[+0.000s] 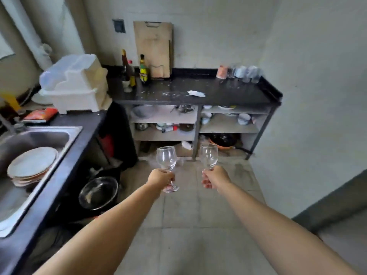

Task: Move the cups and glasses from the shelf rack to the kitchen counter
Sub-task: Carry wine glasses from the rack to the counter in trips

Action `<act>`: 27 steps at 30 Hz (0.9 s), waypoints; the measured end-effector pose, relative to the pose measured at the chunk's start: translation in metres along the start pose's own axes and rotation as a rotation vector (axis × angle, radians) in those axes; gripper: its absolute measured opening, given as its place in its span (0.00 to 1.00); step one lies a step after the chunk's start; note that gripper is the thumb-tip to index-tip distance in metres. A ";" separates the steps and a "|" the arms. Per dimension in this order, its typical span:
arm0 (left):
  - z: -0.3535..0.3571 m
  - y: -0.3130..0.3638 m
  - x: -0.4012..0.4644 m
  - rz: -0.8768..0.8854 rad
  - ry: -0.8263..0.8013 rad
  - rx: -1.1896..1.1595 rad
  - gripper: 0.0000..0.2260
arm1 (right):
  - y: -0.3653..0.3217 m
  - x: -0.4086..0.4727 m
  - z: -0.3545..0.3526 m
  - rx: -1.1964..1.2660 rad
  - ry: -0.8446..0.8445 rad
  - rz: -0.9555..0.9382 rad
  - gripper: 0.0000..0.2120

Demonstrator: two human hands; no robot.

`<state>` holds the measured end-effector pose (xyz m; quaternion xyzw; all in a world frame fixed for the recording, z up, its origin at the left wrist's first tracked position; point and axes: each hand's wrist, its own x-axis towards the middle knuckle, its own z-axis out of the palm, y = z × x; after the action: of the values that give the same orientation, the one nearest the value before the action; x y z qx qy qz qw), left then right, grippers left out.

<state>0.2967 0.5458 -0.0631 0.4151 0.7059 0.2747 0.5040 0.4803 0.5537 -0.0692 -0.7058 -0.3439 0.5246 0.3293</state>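
Note:
Both my arms reach forward over the floor, each hand gripping a clear wine glass by its stem. My left hand (160, 178) holds the left wine glass (166, 158) upright, its foot showing below the fingers. My right hand (213, 177) holds the right wine glass (209, 156) upright. Ahead stands the dark kitchen counter (228, 94). At its back right corner sit a pink cup (222, 71) and several clear glasses (246, 73), blurred.
Under the counter are shelves (164, 121) with bowls, pots and dishes. Bottles (144, 70) and a cutting board (153, 48) stand at the counter's back. A white scrap (196, 93) lies mid-counter. At left are a sink (25, 143) with stacked plates, a white dish rack (75, 86) and a metal bowl (98, 193) below.

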 end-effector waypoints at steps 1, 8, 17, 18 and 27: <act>0.022 0.009 0.008 -0.001 -0.051 0.003 0.14 | 0.005 0.010 -0.020 0.022 0.038 0.024 0.12; 0.129 0.064 0.061 0.020 -0.276 0.053 0.11 | 0.017 0.066 -0.104 0.134 0.227 0.139 0.10; 0.171 0.153 0.174 0.030 -0.355 0.143 0.09 | -0.049 0.172 -0.138 0.237 0.311 0.130 0.05; 0.177 0.167 0.188 0.038 -0.368 0.155 0.08 | -0.058 0.187 -0.142 0.253 0.321 0.130 0.04; 0.257 0.262 0.274 0.100 -0.463 0.214 0.11 | -0.118 0.298 -0.207 0.306 0.346 0.101 0.03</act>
<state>0.5792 0.9064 -0.0721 0.5524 0.5753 0.1207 0.5911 0.7270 0.8443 -0.0763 -0.7434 -0.1628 0.4576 0.4598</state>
